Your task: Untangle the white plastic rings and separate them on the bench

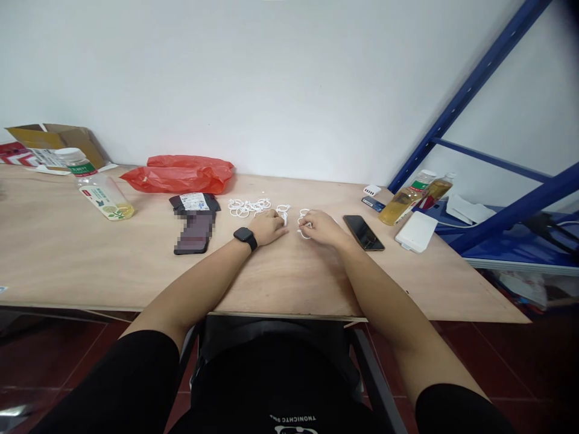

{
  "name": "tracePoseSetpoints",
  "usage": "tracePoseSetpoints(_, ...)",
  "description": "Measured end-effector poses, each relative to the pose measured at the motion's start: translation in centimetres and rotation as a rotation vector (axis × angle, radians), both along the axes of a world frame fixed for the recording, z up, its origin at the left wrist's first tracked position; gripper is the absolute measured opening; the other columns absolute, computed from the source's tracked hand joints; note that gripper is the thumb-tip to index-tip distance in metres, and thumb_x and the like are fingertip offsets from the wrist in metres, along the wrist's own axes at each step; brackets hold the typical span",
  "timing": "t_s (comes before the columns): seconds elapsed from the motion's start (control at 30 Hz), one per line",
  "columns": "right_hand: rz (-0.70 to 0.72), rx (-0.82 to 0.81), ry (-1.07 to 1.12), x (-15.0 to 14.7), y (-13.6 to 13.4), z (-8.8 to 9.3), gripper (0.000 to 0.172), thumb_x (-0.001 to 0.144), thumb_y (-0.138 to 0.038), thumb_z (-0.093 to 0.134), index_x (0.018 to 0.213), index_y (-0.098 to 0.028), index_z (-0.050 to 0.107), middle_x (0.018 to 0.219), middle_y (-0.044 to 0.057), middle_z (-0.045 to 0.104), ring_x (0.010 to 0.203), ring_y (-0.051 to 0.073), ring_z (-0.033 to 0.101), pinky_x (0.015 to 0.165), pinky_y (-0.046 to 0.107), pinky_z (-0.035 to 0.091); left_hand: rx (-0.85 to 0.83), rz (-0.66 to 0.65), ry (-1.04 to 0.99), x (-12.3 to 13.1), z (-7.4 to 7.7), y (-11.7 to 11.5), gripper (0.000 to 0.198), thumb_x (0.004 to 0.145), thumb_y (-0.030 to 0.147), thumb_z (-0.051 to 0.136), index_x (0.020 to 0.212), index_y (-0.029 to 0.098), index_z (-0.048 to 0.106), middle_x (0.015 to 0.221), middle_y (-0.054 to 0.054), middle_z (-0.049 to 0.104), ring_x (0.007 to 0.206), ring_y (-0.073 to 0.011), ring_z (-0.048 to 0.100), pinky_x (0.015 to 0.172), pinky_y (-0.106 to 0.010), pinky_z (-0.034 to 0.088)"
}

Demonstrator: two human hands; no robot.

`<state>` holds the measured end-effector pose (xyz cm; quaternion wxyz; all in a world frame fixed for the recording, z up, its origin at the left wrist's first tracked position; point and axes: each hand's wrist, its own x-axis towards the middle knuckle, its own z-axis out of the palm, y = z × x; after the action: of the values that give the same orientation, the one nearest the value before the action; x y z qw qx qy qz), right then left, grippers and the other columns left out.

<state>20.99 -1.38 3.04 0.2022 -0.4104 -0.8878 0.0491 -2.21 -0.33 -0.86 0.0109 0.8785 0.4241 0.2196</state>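
Observation:
My left hand [270,227], with a black watch on its wrist, rests low on the wooden table. Its fingers are closed together at a white plastic ring [283,208]; the exact grip is partly hidden. To its right, my right hand [322,228] pinches another white ring [304,235] between thumb and fingers. One more ring [304,212] lies just beyond those fingertips. A loose pile of several white rings [244,208] is spread on the tabletop behind my left hand.
A blurred-out phone-like object [195,232] and dark pouch [192,201] lie left, before a red plastic bag [181,175]. Bottles [102,190] [404,202] stand at both sides. A phone [363,232], white box [417,231] and blue metal frame [474,78] are right.

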Motion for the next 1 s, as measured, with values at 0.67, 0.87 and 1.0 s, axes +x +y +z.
tracePoseSetpoints(0.67, -0.067, -0.423, 0.861, -2.3, 0.0, -1.6, 0.042, 0.076, -0.046, 0.070, 0.107, -0.018, 0.065, 0.077, 0.001, 0.066, 0.064, 0.014, 0.058, 0.061, 0.027, 0.046, 0.126, -0.142, -0.074, 0.9, 1.6, -1.6, 0.034, 0.096, 0.040, 0.047, 0.084, 0.019, 0.071, 0.089, -0.009, 0.059, 0.077, -0.0193, 0.052, 0.075, -0.034, 0.041)
tracePoseSetpoints(0.87, -0.064, -0.521, 0.957, -2.8, -0.2, -1.4, 0.043, 0.063, -0.041, 0.081, 0.097, -0.018, 0.067, 0.076, 0.001, 0.066, 0.061, 0.012, 0.058, 0.057, 0.025, 0.047, 0.112, -0.192, -0.310, 1.0, 2.1, -2.5, 0.029, 0.092, 0.044, 0.056, 0.100, 0.018, 0.066, 0.099, -0.010, 0.062, 0.091, -0.0217, 0.057, 0.084, -0.035, 0.045)
tracePoseSetpoints(1.0, 0.002, -0.559, 0.965, -2.8, -0.7, -1.1, 0.040, 0.061, -0.044, 0.083, 0.088, -0.018, 0.071, 0.082, 0.004, 0.071, 0.070, 0.016, 0.064, 0.064, 0.029, 0.052, 0.052, -0.113, -0.475, 0.7, 2.4, -2.6, 0.025, 0.094, 0.038, 0.052, 0.106, 0.019, 0.065, 0.102, -0.009, 0.065, 0.085, -0.0176, 0.059, 0.081, -0.032, 0.046)
